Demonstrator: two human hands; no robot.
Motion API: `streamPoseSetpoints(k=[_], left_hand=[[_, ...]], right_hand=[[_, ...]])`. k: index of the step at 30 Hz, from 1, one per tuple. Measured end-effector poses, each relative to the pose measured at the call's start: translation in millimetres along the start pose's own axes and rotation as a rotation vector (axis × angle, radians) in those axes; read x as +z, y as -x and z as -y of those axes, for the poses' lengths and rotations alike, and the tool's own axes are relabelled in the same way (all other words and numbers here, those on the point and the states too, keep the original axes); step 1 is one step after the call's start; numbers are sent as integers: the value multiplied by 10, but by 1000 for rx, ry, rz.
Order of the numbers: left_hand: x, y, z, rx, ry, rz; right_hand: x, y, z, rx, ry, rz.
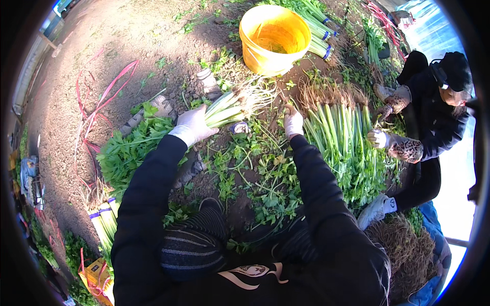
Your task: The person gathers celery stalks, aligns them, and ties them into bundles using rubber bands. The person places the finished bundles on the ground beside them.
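My left hand (194, 125), in a pale glove, is closed round a bunch of celery (226, 111); its pale roots point right and its leaves spread out to the lower left. My gloved right hand (293, 120) is beside the root ends of a wide pile of celery (340, 141) lying on the soil. Its fingers are curled, and whether they pinch a stalk or root I cannot tell. A small roll of purple-and-white tape (240, 127) lies between my hands. Loose leaves and stalks (268, 183) litter the ground before my knees.
A yellow bucket (275, 57) stands beyond my hands, with taped celery bundles (319, 34) behind it. More taped bundles (103, 220) lie lower left, pink straps (93, 114) farther up. A co-worker (428, 107) crouches at right, hands by the pile. A blue sack of roots (405, 248) sits lower right.
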State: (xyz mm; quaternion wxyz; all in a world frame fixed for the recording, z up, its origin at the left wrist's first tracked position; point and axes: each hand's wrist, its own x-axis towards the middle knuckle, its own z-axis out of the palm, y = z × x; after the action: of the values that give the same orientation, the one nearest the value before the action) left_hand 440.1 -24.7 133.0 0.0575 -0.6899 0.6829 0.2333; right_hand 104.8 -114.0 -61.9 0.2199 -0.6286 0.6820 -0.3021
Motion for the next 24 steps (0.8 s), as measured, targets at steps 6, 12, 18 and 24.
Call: streamPoseSetpoints(k=[6,12,18,24], left_hand=[[136,6,94,20,2,-67],[218,24,135,14,-22,-133],[-74,206,-100,405,-217,-337],[-122,633,-697,848,700,-150]], right_hand=[[68,-172,-371,-189,729,-77],[-1066,-13,393,-56,-545,238],[-2640,541,1642,-10,-848,346],[-2833,1048,2220,-135,-1091,403]])
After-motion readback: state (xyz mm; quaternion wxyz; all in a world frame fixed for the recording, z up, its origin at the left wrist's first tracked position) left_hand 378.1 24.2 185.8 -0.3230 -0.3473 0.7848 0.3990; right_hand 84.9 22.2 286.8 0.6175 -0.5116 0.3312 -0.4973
